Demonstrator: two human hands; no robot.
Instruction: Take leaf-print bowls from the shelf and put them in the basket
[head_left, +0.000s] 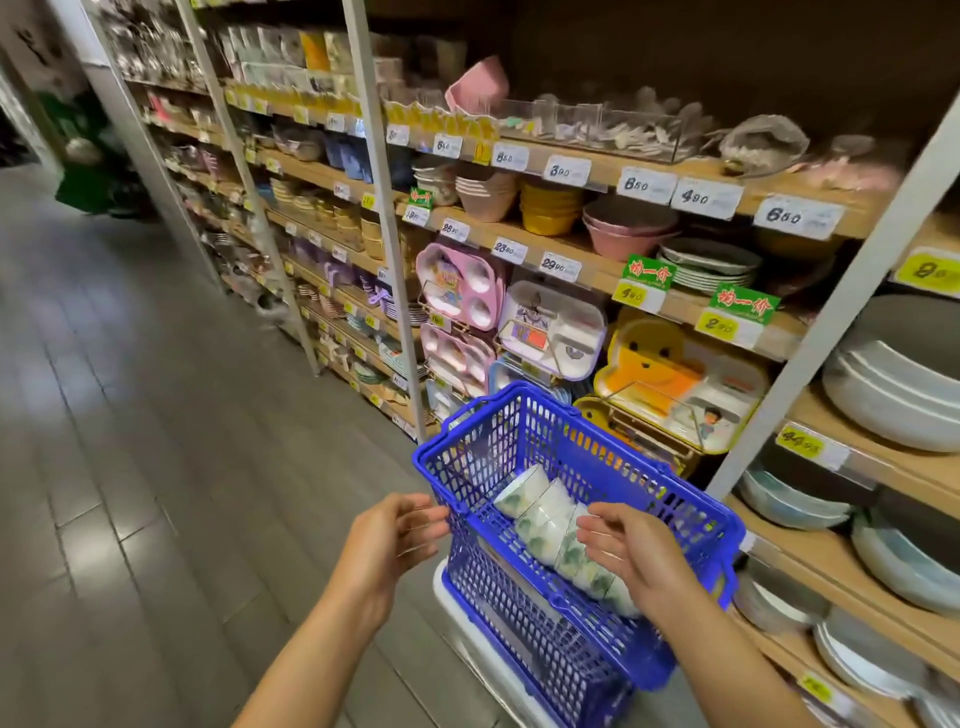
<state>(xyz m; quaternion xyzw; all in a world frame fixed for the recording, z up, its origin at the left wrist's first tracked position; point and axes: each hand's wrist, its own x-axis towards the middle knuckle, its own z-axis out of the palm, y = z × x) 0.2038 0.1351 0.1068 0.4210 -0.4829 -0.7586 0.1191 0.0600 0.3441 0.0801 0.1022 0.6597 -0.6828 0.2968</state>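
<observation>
A blue plastic basket (675, 512) stands low in the middle of the head view, resting on something white. A row of white bowls with green leaf prints (545, 514) lies on its side inside it, nested together. My left hand (395, 538) hovers just left of the basket's near rim, fingers curled and apart, holding nothing. My right hand (631, 553) is over the basket, above the near end of the bowl row, fingers spread, palm toward the bowls. I cannot tell whether it touches them.
Wooden shelves (597, 262) run along the right, packed with stacked bowls, plates and children's divided trays (550, 332), with price tags on the edges. Large white dishes (893, 400) fill the near right shelves. A white upright post (810, 358) stands beside the basket. Grey plank floor (156, 467) stretches left.
</observation>
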